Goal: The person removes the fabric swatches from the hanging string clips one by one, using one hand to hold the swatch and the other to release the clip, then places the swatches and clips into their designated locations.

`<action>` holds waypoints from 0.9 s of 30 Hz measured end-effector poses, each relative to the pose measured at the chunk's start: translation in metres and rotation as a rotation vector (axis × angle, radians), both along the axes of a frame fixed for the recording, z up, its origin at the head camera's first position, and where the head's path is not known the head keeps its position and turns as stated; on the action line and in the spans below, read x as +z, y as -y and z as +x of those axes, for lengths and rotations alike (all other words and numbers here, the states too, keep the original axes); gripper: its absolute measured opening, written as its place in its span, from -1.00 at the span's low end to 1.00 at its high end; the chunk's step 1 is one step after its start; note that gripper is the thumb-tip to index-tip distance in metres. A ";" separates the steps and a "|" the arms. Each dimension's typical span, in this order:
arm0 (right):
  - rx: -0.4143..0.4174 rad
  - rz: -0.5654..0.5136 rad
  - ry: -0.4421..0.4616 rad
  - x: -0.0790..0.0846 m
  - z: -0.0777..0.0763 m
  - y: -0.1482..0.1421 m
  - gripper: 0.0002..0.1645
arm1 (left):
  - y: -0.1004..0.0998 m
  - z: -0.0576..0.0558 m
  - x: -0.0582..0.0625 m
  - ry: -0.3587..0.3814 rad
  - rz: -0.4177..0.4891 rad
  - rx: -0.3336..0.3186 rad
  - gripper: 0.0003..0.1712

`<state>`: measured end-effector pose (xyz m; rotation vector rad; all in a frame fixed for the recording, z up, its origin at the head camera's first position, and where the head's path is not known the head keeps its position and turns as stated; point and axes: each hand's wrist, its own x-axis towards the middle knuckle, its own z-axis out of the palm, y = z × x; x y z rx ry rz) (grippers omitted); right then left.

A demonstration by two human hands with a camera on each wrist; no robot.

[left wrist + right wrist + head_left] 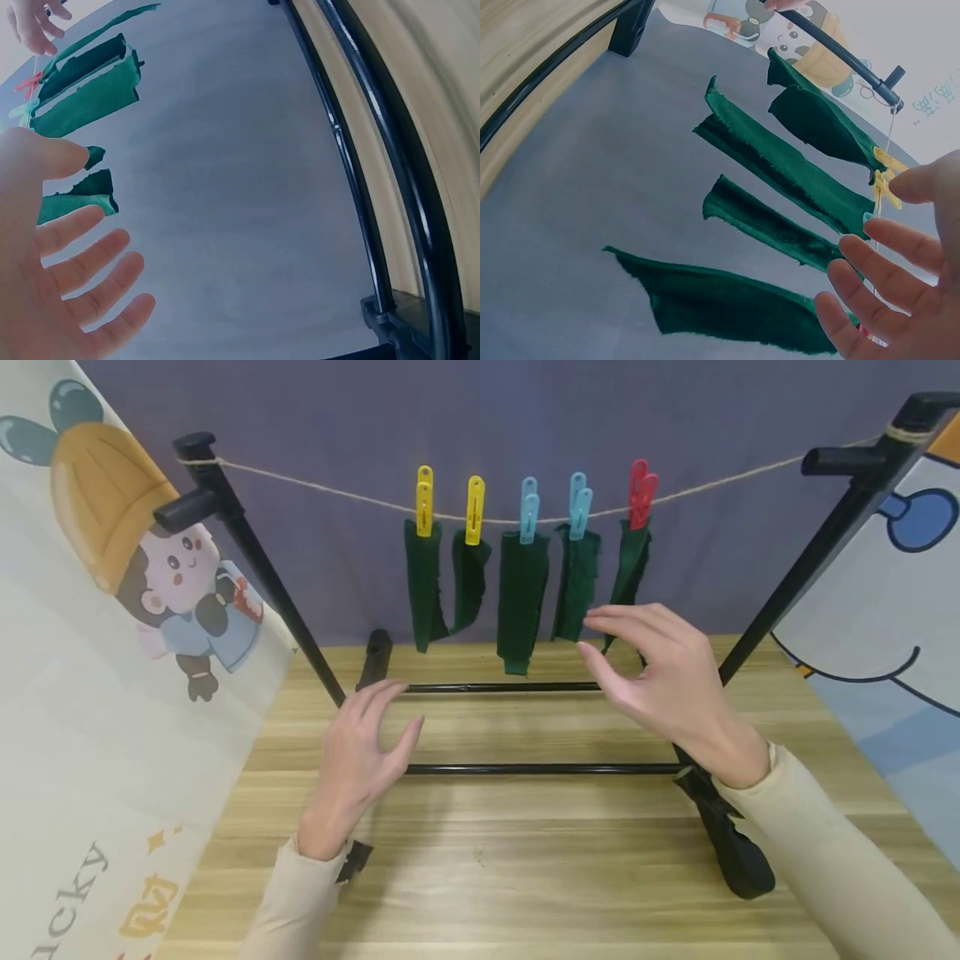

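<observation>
Several dark green cloth strips (523,602) hang in a row from a thin string (315,492), each under a plastic clothespin. On the left are two yellow clothespins (475,510), then two light blue clothespins (529,512), and a red clothespin (641,497) at the right end. My right hand (667,681) is raised in front of the strips at the right, thumb and fingers apart and holding nothing. Lower down, my left hand (358,747) hovers by the left post, fingers spread and also holding nothing. The right wrist view shows the strips (742,300) past my relaxed fingers (889,274).
A black tube frame holds the string between its left post (270,577) and right post (787,585). Two horizontal bars (540,769) cross low between its feet (738,860). It stands on a wood-grain tabletop (510,877), with a grey-blue backdrop (525,410) behind and printed panels (97,718) at the sides.
</observation>
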<state>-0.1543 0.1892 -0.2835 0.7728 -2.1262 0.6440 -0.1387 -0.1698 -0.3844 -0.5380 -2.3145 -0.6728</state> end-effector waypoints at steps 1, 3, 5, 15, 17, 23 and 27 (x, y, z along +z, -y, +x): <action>0.009 0.006 0.000 0.001 -0.001 0.002 -0.67 | -0.001 -0.001 0.001 -0.003 0.005 0.001 -0.45; 0.027 0.013 -0.005 0.004 -0.003 0.004 -0.67 | -0.002 -0.002 0.004 -0.014 0.018 0.001 -0.46; 0.039 0.033 -0.009 0.006 -0.005 0.007 -0.66 | -0.004 -0.005 0.006 -0.030 0.025 0.001 -0.46; 0.056 0.081 -0.014 0.020 -0.009 0.019 -0.64 | -0.008 -0.013 0.016 -0.034 0.060 -0.007 -0.47; 0.063 0.076 -0.006 0.023 -0.010 0.021 -0.64 | -0.010 -0.014 0.017 -0.034 0.072 -0.018 -0.49; 0.096 0.050 0.008 0.033 -0.014 0.027 -0.64 | -0.015 -0.018 0.022 -0.051 0.104 -0.041 -0.53; 0.116 0.023 0.021 0.040 -0.016 0.030 -0.64 | -0.018 -0.020 0.027 -0.056 0.128 -0.046 -0.53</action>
